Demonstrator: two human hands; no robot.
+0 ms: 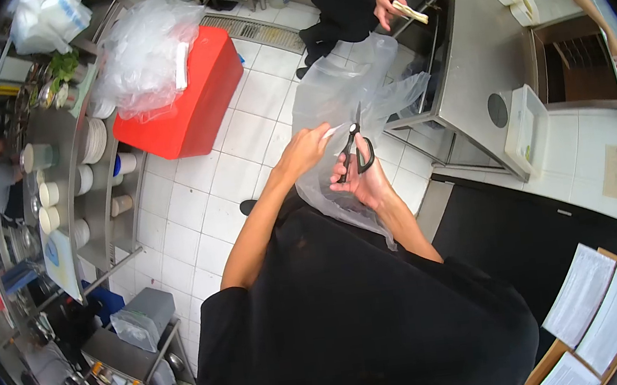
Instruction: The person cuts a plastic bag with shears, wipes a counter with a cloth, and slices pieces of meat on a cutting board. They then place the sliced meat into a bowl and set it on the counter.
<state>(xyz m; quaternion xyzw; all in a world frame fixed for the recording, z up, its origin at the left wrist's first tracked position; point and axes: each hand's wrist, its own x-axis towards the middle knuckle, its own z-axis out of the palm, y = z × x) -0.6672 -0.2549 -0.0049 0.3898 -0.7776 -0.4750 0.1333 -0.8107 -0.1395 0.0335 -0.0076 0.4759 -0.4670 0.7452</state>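
Note:
A large sheet of clear plastic [321, 103] hangs in front of me, over the floor. My left hand [305, 151] is closed on the plastic, pinching its gathered edge near the fingertips. In my right hand [361, 175] are black-handled scissors [353, 142], with the blades pointing away from me beside the plastic. The scissors' handle loops rest against my fingers and palm. Some of the plastic hangs below and between my two hands.
A red box [196, 106] bears more crumpled plastic [144, 55] at the upper left. Metal shelves with dishes [93, 141] stand left. Another person's hand [387, 5] holds a pale object at the top. A steel counter [472, 60] is at the right.

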